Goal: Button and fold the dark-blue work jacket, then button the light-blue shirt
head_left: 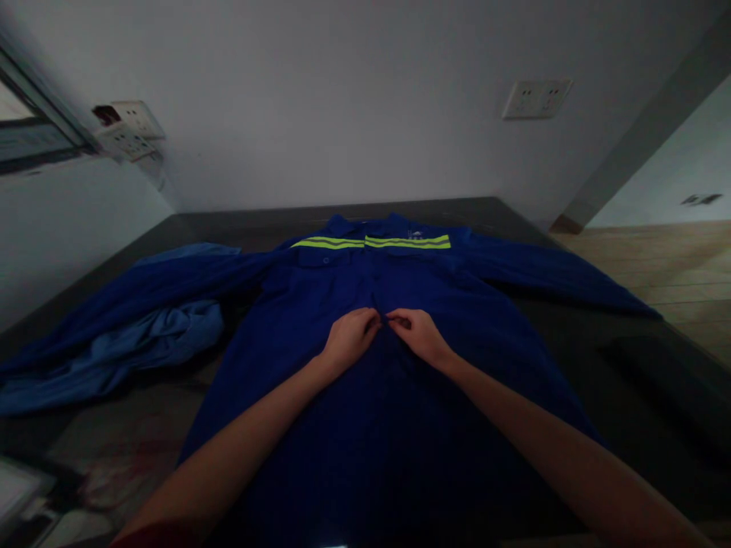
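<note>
A dark blue work jacket [320, 289] with a yellow-green reflective stripe across its chest lies spread out, collar at the far side and sleeves stretched to both sides. Over its front opening, below the stripe, my left hand [352, 335] pinches the cloth edge with thumb and fingertips. Just to the right, almost touching it, my right hand [419, 335] pinches the other edge of the jacket front. Whether a button sits between the fingertips is too small and dark to tell.
The jacket rests on a dark table [240, 221] against a white wall. A crumpled lighter blue garment [171, 335] lies under and beside the left sleeve. At the right edge sits a black flat object [668, 380]. Wall sockets [537, 99] are above; a white object [23, 487] stands lower left.
</note>
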`<state>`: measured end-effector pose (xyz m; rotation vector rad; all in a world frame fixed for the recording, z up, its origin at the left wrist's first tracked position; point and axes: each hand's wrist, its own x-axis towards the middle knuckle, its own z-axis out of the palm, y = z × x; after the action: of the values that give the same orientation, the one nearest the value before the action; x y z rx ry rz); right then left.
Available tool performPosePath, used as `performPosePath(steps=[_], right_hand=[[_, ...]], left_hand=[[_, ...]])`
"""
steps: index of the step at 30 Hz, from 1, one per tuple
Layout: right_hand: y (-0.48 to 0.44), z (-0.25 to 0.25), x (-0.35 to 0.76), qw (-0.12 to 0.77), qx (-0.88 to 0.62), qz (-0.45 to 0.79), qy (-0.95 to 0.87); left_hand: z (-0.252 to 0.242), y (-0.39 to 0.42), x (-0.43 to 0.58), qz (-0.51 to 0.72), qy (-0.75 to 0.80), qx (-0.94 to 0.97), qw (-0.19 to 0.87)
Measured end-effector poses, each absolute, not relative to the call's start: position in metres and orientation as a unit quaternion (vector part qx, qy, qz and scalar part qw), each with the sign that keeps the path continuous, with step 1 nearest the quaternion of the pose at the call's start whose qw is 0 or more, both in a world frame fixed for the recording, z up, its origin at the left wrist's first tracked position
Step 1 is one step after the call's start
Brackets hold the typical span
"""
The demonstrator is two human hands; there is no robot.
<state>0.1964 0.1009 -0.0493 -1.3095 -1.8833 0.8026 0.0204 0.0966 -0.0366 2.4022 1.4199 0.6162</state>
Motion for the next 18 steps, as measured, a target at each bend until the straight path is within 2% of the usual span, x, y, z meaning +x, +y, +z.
performPosePath(steps=[8,11,18], right_hand=[[0.104,-0.026,0.198,0.352,-0.448,0.36,-0.739],[0.11,-0.028,0.202,0.336,-0.44,0.366,-0.748],[0.113,-0.035,0.203,0.364,-0.472,0.339,-0.727]], left_hand=[[-0.03,0.107,0.019,0.31,0.486,0.773,0.266],[-0.032,0.107,0.019,0.31,0.489,0.762,0.289],[-0.031,0.107,0.018,0.29,0.498,0.758,0.306]])
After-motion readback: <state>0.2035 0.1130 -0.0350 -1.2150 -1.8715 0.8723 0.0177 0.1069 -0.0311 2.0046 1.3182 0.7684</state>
